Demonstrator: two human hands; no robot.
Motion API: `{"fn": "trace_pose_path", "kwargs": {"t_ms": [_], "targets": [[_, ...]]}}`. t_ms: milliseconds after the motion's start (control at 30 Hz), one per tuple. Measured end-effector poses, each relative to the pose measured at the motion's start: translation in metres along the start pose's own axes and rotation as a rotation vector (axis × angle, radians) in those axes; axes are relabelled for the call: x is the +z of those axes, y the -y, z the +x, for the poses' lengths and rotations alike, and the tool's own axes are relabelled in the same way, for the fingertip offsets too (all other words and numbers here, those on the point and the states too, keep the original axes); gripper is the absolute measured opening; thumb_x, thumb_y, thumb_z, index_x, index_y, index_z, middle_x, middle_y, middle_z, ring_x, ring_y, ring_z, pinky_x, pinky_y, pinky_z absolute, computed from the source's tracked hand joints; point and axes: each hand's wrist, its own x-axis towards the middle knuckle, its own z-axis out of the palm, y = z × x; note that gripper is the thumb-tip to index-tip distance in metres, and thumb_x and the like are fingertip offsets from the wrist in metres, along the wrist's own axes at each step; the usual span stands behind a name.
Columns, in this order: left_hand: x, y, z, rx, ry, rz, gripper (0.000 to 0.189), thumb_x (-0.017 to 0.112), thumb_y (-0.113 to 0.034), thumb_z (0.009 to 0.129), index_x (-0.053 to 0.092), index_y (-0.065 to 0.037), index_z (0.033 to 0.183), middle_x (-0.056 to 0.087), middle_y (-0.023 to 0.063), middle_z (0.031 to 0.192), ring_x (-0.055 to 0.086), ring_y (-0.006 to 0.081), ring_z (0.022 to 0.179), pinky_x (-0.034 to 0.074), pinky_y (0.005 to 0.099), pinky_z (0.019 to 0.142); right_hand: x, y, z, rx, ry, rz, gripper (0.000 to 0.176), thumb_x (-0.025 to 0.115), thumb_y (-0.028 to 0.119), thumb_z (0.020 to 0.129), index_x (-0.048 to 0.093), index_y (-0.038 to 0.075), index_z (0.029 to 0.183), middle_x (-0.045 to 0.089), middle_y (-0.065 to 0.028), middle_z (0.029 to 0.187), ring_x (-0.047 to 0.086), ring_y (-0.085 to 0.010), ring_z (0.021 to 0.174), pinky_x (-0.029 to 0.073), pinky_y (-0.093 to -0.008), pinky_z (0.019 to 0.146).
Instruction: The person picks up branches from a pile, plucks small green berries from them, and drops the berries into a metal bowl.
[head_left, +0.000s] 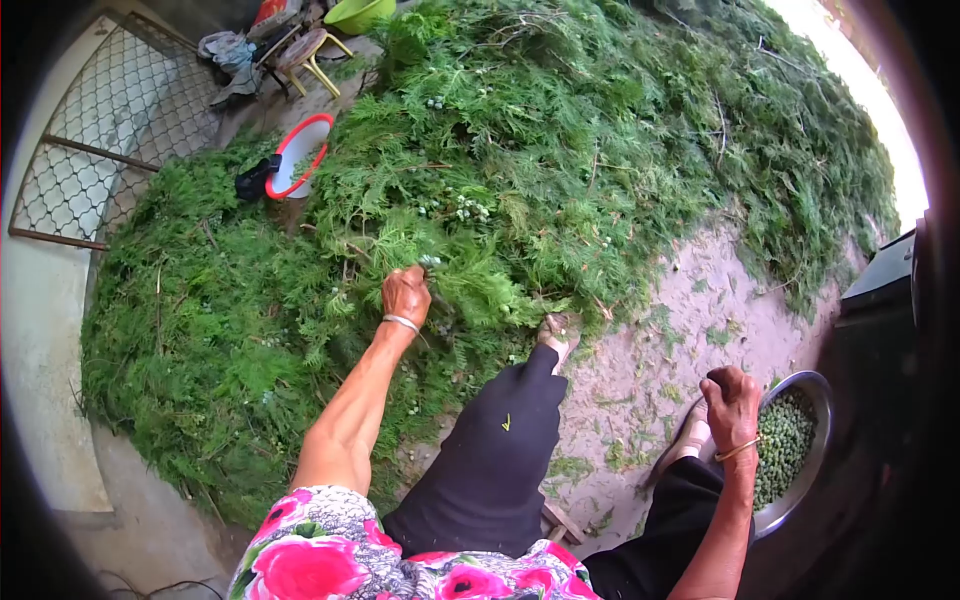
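Observation:
My left hand (pixel 406 296) is closed at the front of a big heap of green conifer branches (pixel 520 150), its fingers around a leafy sprig (pixel 470 285) with pale green berries near the fingertips. My right hand (pixel 732 398) is curled beside the rim of a metal basin; whatever its fingers hold, if anything, is hidden. Many small round green berries (pixel 785 445) lie inside the metal basin (pixel 822 400), at the right by my leg.
A red-rimmed white basin (pixel 325 120) stands tilted among the branches. Behind it are a small stool (pixel 303 48) and a green tub (pixel 360 14). A metal lattice (pixel 90 130) is at the left. Scattered sprigs lie on the concrete floor (pixel 620 400); a dark object is at the right.

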Motion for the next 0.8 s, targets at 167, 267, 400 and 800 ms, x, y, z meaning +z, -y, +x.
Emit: {"fn": "trace_pose_path", "kwargs": {"t_ms": [167,267,400,800], "targets": [[-0.025,-0.037,-0.018,0.271,-0.084,-0.033,0.009,0.051,0.001,0.066,0.051,-0.004,0.059,0.052,0.0152,0.058,0.053,0.0332,0.059,0.043,0.0425,0.056,0.003,-0.005,-0.003,-0.019,-0.006,0.021,0.012,0.063,0.004,0.073,0.062,-0.006,0.081,0.062,-0.0192,0.072,0.061,-0.0307,0.065,0.047,-0.0354,0.063],[-0.014,-0.049,-0.032,0.3,-0.01,-0.02,0.007,0.05,0.001,0.068,0.055,-0.004,0.07,0.056,0.0142,0.064,0.056,0.0323,0.065,0.046,0.0397,0.059,0.003,-0.005,-0.003,-0.022,0.005,-0.005,0.013,0.063,0.004,0.073,0.062,-0.006,0.081,0.062,-0.0192,0.072,0.061,-0.0312,0.065,0.047,-0.0358,0.062],[0.022,-0.028,-0.036,0.33,0.232,0.039,0.027,0.049,0.002,0.071,0.057,-0.001,0.097,0.059,0.0203,0.087,0.058,0.034,0.074,0.049,0.0411,0.067,0.005,-0.01,-0.001,-0.083,-0.018,-0.069,0.012,0.064,0.003,0.072,0.061,-0.005,0.08,0.06,-0.0189,0.07,0.06,-0.0315,0.064,0.047,-0.0365,0.061],[0.01,0.05,0.039,-0.055,0.348,0.243,0.063,0.058,0.006,0.065,0.04,0.001,0.125,0.05,0.0181,0.118,0.047,0.0325,0.112,0.032,0.0455,0.098,0.017,-0.011,0.002,-0.125,0.029,-0.154,0.012,0.066,0.004,0.071,0.06,-0.003,0.079,0.06,-0.0202,0.073,0.059,-0.0366,0.07,0.046,-0.0406,0.063]]}}
